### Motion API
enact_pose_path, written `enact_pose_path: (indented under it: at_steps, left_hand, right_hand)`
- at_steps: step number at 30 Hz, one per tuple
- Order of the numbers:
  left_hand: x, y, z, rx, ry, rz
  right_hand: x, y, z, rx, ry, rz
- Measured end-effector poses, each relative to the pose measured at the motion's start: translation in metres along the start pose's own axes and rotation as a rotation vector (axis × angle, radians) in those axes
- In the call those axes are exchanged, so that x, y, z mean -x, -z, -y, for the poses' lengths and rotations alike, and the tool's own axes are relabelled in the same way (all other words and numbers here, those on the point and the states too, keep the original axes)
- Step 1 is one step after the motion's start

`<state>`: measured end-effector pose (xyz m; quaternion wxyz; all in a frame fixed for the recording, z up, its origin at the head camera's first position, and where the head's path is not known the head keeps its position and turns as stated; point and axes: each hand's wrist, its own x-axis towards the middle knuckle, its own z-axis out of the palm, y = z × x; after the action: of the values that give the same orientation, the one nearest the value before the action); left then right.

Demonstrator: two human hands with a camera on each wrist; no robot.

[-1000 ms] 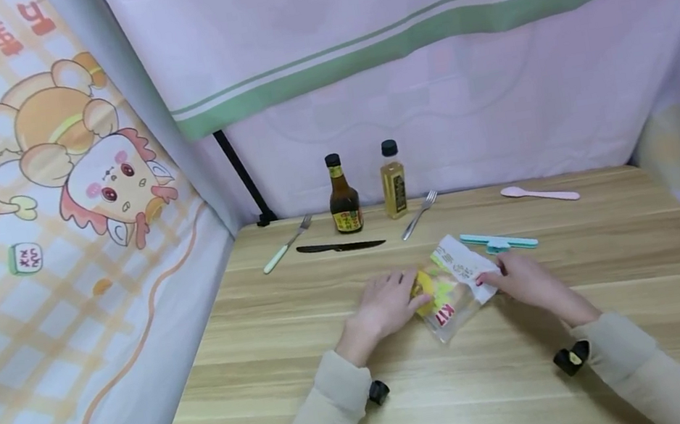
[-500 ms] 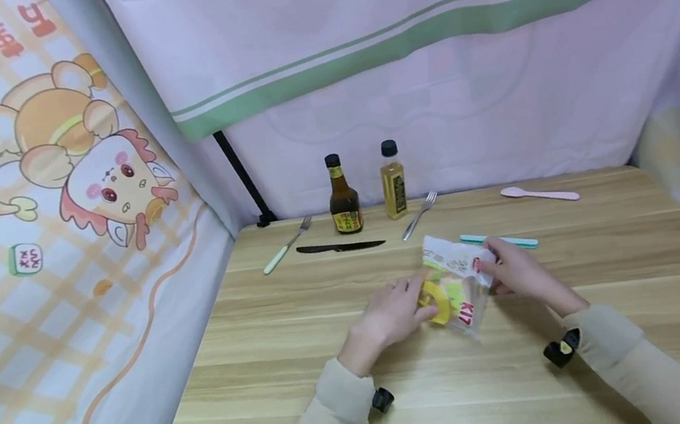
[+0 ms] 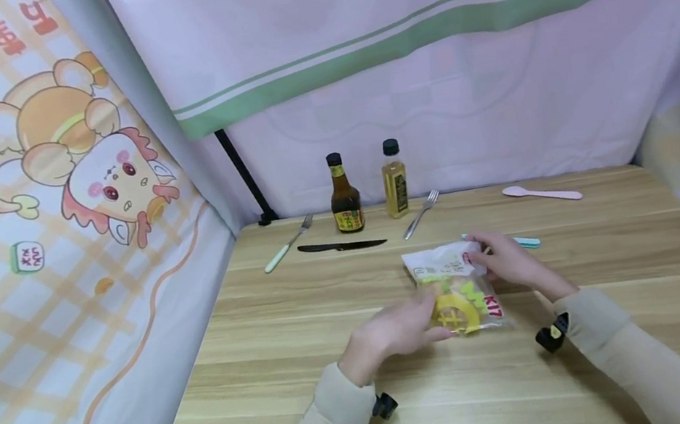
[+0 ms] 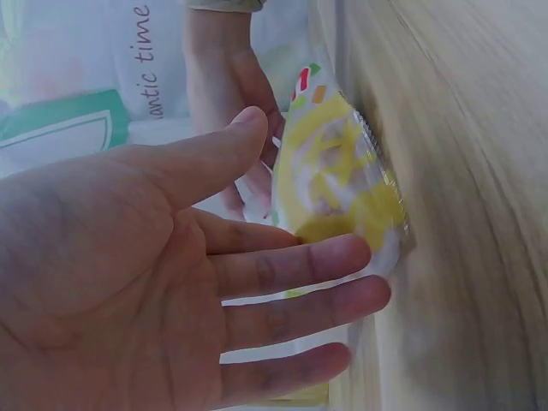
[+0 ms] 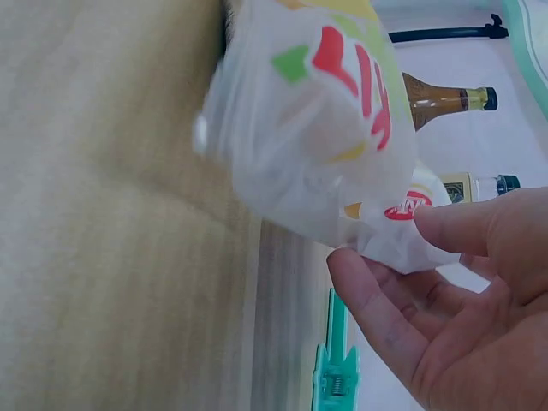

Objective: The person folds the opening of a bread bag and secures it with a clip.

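The snack bag (image 3: 457, 287), lying flat a second ago, is now being held tilted above the tabletop (image 3: 271, 369), just in front of the teal clip (image 3: 525, 241). The right hand (image 3: 506, 262) is pinching its top edge; the left hand (image 3: 397, 328), fingers straight, is supporting its lower end.

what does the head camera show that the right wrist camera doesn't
Only the head view shows the left hand touching the snack bag, plus the black knife, two forks and pink spoon. Only the right wrist view shows, close up, the thumb and fingertips pinching the bag's corner. Both show the bag, right hand, two bottles and teal clip.
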<state>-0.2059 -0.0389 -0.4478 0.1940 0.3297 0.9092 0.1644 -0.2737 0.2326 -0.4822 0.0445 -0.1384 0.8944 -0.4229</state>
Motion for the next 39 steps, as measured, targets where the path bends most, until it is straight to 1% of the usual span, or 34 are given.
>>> enact_pose_path:
  at_steps: [2, 5, 7, 8, 9, 10, 12, 15, 16, 18, 20, 22, 25, 27, 31, 34, 36, 39]
  left_hand:
    - [0.001, 0.003, -0.001, 0.028, -0.012, 0.04]
    - [-0.001, 0.01, 0.001, 0.095, -0.058, 0.116]
    - [-0.005, 0.017, 0.005, 0.128, -0.091, 0.143]
    - [-0.009, 0.021, 0.007, 0.141, -0.11, 0.14]
    - [-0.013, 0.024, 0.008, 0.159, -0.128, 0.123]
    - [-0.017, 0.028, 0.01, 0.161, -0.142, 0.086]
    - [-0.027, 0.034, 0.014, 0.187, -0.152, -0.019]
    - [-0.043, 0.04, 0.02, 0.232, -0.135, -0.199]
    - [-0.049, 0.041, 0.021, 0.237, -0.121, -0.246]
    - [-0.059, 0.042, 0.025, 0.249, -0.093, -0.301]
    - [-0.069, 0.043, 0.028, 0.262, -0.066, -0.314]
    - [-0.076, 0.042, 0.03, 0.286, -0.033, -0.3]
    - [-0.083, 0.04, 0.031, 0.335, 0.006, -0.277]
    - [-0.087, 0.038, 0.032, 0.371, 0.011, -0.277]
    - [-0.093, 0.035, 0.033, 0.403, 0.014, -0.316]
    - [-0.097, 0.033, 0.035, 0.402, 0.036, -0.357]
    - [-0.098, 0.031, 0.037, 0.405, 0.047, -0.376]
    - [-0.098, 0.03, 0.038, 0.437, 0.059, -0.402]
  right_hand:
    - [-0.003, 0.0, 0.0, 0.019, 0.018, -0.006]
    - [-0.007, 0.0, -0.001, 0.037, 0.068, -0.022]
    - [-0.01, -0.001, -0.002, 0.032, 0.092, -0.03]
    - [-0.01, -0.001, -0.003, 0.026, 0.103, -0.031]
    - [-0.011, -0.002, -0.003, 0.017, 0.117, -0.029]
    - [-0.011, -0.002, -0.004, 0.012, 0.122, -0.029]
    - [-0.012, -0.003, -0.005, -0.006, 0.125, -0.021]
    - [-0.012, -0.004, -0.006, -0.021, 0.126, -0.004]
    - [-0.012, -0.004, -0.007, -0.022, 0.125, -0.002]
    - [-0.012, -0.004, -0.007, -0.025, 0.131, 0.002]
    - [-0.012, -0.004, -0.006, -0.028, 0.147, -0.001]
    - [-0.013, -0.004, -0.005, -0.041, 0.16, -0.007]
    - [-0.014, -0.004, -0.003, -0.084, 0.167, -0.007]
    - [-0.015, -0.004, -0.002, -0.121, 0.16, -0.002]
    - [-0.018, -0.004, 0.0, -0.186, 0.148, 0.013]
    - [-0.019, -0.005, 0.004, -0.212, 0.142, 0.019]
    - [-0.019, -0.006, 0.006, -0.224, 0.126, 0.012]
    - [-0.019, -0.008, 0.01, -0.256, 0.094, -0.016]
